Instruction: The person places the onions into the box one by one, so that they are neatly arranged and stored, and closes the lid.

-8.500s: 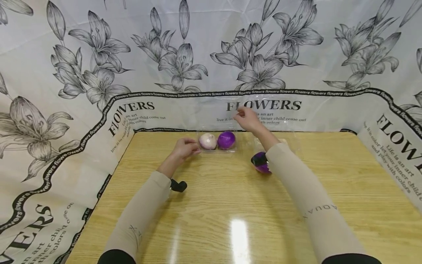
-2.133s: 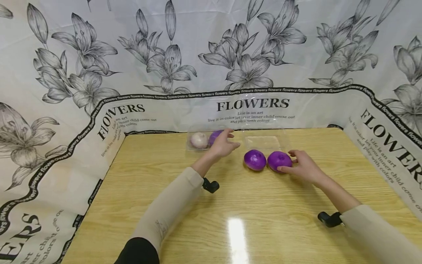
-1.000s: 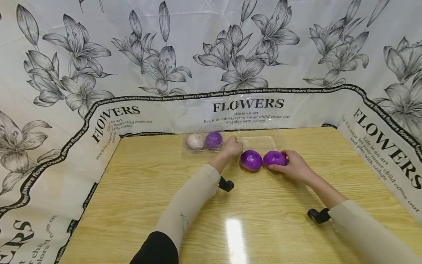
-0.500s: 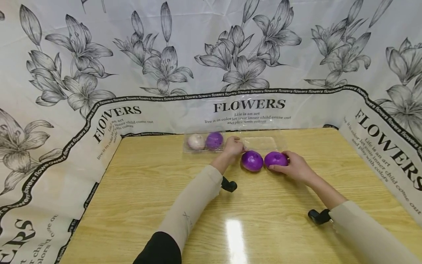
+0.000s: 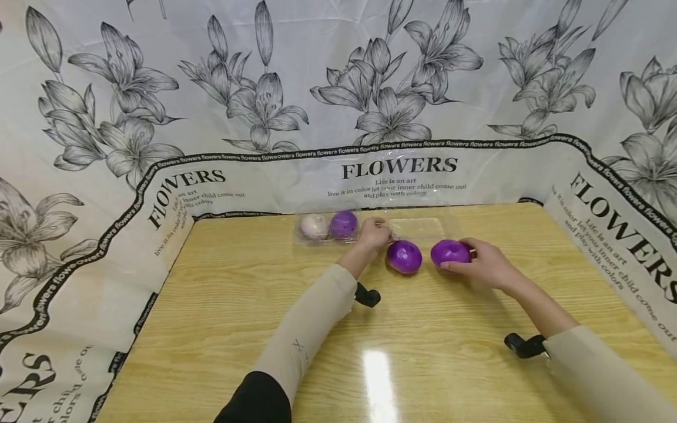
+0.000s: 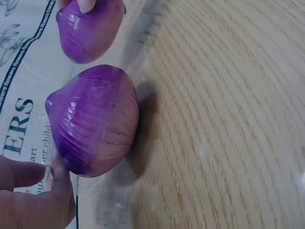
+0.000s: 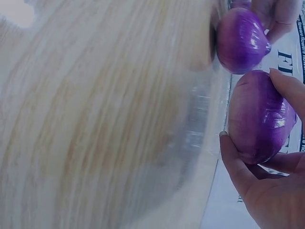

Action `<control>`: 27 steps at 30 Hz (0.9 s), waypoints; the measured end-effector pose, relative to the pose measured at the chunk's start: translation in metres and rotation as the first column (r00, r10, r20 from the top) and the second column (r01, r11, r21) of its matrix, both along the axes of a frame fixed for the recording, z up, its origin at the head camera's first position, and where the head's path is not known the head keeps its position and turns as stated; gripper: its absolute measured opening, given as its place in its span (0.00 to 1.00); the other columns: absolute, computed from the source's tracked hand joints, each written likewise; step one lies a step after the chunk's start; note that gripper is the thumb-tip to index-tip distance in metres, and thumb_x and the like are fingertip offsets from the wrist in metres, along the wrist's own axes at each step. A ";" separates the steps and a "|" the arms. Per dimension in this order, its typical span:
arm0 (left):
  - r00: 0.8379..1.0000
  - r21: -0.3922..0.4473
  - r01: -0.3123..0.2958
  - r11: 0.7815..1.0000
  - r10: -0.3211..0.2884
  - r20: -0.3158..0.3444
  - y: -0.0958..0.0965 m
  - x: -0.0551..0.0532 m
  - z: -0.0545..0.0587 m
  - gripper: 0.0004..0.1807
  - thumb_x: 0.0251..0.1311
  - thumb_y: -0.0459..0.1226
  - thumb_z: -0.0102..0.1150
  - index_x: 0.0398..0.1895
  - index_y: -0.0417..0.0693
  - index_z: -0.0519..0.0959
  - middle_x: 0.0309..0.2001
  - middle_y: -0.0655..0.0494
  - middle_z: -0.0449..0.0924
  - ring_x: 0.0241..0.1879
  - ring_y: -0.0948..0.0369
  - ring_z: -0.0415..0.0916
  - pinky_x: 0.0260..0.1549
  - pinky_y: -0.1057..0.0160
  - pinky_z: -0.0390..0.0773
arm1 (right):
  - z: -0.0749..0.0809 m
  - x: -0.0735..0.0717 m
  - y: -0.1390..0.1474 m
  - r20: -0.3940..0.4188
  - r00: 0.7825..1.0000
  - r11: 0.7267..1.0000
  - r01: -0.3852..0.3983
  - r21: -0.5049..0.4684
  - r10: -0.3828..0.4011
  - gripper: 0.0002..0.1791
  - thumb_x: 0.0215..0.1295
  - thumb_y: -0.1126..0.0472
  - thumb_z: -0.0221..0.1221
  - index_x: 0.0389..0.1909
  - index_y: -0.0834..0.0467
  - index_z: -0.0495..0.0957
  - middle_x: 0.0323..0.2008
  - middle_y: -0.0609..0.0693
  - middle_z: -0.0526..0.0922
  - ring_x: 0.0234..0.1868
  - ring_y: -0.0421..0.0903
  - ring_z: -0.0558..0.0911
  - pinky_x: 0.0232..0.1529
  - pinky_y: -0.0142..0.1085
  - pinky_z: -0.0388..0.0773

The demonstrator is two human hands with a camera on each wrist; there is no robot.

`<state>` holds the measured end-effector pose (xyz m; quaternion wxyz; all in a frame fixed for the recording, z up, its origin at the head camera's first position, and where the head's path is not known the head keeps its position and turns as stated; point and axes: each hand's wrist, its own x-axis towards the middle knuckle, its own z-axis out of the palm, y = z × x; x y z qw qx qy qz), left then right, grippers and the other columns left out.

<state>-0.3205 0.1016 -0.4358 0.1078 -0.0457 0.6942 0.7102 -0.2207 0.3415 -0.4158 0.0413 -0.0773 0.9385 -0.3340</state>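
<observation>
My right hand (image 5: pixel 489 264) holds a purple onion (image 5: pixel 450 251), thumb and fingers around its sides. A second purple onion (image 5: pixel 404 257) rests to its left, just in front of an opened clear plastic box (image 5: pixel 420 229). At that box's left edge is my left hand (image 5: pixel 374 234); in the left wrist view its thumb (image 6: pixel 28 174) and forefinger pinch the clear rim beside the onion. In the right wrist view, the held onion (image 7: pixel 261 117) sits between thumb and fingers, close to the other onion (image 7: pixel 240 40).
Another clear box (image 5: pixel 325 239) stands at the back left, with a whitish onion (image 5: pixel 314 227) and a purple onion (image 5: pixel 344 224) inside. Behind the wooden table (image 5: pixel 238 305) hangs a flower-printed cloth (image 5: pixel 238 117). Black wrist mounts (image 5: pixel 367 295) stick out from both sleeves.
My right hand has shifted the onion slightly right, widening the gap between the two loose onions. Earlier, my left hand came from the left box over to the opened box's edge.
</observation>
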 end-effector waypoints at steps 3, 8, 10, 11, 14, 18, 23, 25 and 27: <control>1.000 0.009 0.001 1.000 -0.001 0.002 -0.001 0.000 0.000 0.28 0.61 0.15 0.49 0.67 0.26 0.68 0.39 0.44 0.78 0.38 0.51 0.83 0.42 0.62 0.91 | 0.006 0.002 0.001 -0.004 1.000 1.000 -0.004 -0.002 0.004 0.47 0.65 0.45 0.69 0.67 0.79 0.63 0.57 0.77 0.76 0.55 0.69 0.79 0.53 0.58 0.86; 1.000 0.025 0.013 1.000 -0.013 0.005 -0.002 -0.001 -0.001 0.28 0.62 0.15 0.48 0.67 0.26 0.67 0.38 0.46 0.76 0.43 0.46 0.84 0.45 0.60 0.90 | 0.018 0.001 0.003 -0.015 1.000 1.000 -0.004 0.006 0.004 0.48 0.65 0.43 0.69 0.69 0.77 0.63 0.58 0.75 0.76 0.56 0.68 0.79 0.52 0.56 0.87; 1.000 0.027 0.016 1.000 -0.016 0.008 -0.002 -0.001 -0.001 0.28 0.62 0.15 0.48 0.67 0.26 0.67 0.40 0.43 0.77 0.45 0.45 0.84 0.47 0.59 0.90 | 0.023 -0.001 0.004 -0.022 1.000 1.000 -0.005 0.008 0.005 0.49 0.65 0.43 0.69 0.70 0.76 0.63 0.58 0.74 0.76 0.57 0.67 0.79 0.52 0.56 0.87; 1.000 0.026 0.019 0.999 -0.019 0.007 -0.002 -0.002 -0.001 0.28 0.62 0.15 0.48 0.68 0.26 0.67 0.42 0.41 0.78 0.46 0.44 0.84 0.47 0.58 0.90 | 0.025 -0.002 0.004 -0.026 1.000 1.000 -0.006 0.007 0.006 0.49 0.65 0.43 0.69 0.70 0.75 0.62 0.58 0.74 0.76 0.57 0.67 0.79 0.52 0.56 0.86; 1.000 0.015 0.026 1.000 -0.027 0.009 -0.002 -0.001 0.000 0.28 0.62 0.16 0.47 0.69 0.25 0.66 0.51 0.35 0.78 0.46 0.45 0.83 0.48 0.58 0.90 | 0.031 -0.007 0.006 -0.033 0.999 1.000 -0.004 0.003 0.004 0.49 0.65 0.42 0.68 0.71 0.74 0.62 0.59 0.74 0.76 0.57 0.66 0.78 0.54 0.57 0.86; 0.999 0.018 0.037 0.999 -0.037 0.015 -0.001 -0.001 0.000 0.28 0.63 0.17 0.45 0.68 0.24 0.66 0.59 0.30 0.74 0.47 0.45 0.83 0.49 0.58 0.89 | 0.038 -0.014 0.005 -0.036 0.999 1.000 0.003 -0.008 -0.003 0.50 0.65 0.41 0.68 0.72 0.73 0.61 0.60 0.74 0.75 0.59 0.67 0.78 0.56 0.59 0.84; 0.998 0.069 0.048 0.996 -0.051 0.038 0.000 -0.002 0.000 0.27 0.63 0.16 0.44 0.68 0.23 0.65 0.60 0.28 0.73 0.50 0.42 0.83 0.51 0.58 0.89 | 0.042 -0.025 0.000 -0.026 1.000 1.000 0.005 -0.024 -0.006 0.50 0.65 0.41 0.68 0.73 0.71 0.61 0.62 0.72 0.74 0.61 0.66 0.76 0.58 0.59 0.82; 0.998 0.076 0.047 0.996 -0.051 0.042 0.000 -0.002 0.000 0.27 0.63 0.16 0.44 0.68 0.23 0.65 0.60 0.27 0.73 0.49 0.42 0.83 0.51 0.58 0.89 | 0.041 -0.030 -0.002 -0.028 1.000 0.999 0.001 -0.038 -0.002 0.49 0.65 0.41 0.68 0.73 0.70 0.61 0.62 0.71 0.75 0.61 0.66 0.76 0.59 0.58 0.82; 0.998 0.076 0.047 0.996 -0.051 0.045 0.000 -0.002 -0.001 0.27 0.63 0.17 0.45 0.68 0.23 0.65 0.59 0.26 0.73 0.47 0.43 0.83 0.49 0.59 0.89 | 0.038 -0.036 -0.004 -0.035 0.999 0.998 -0.002 -0.058 0.000 0.49 0.65 0.41 0.68 0.73 0.70 0.62 0.62 0.71 0.75 0.61 0.65 0.77 0.60 0.57 0.82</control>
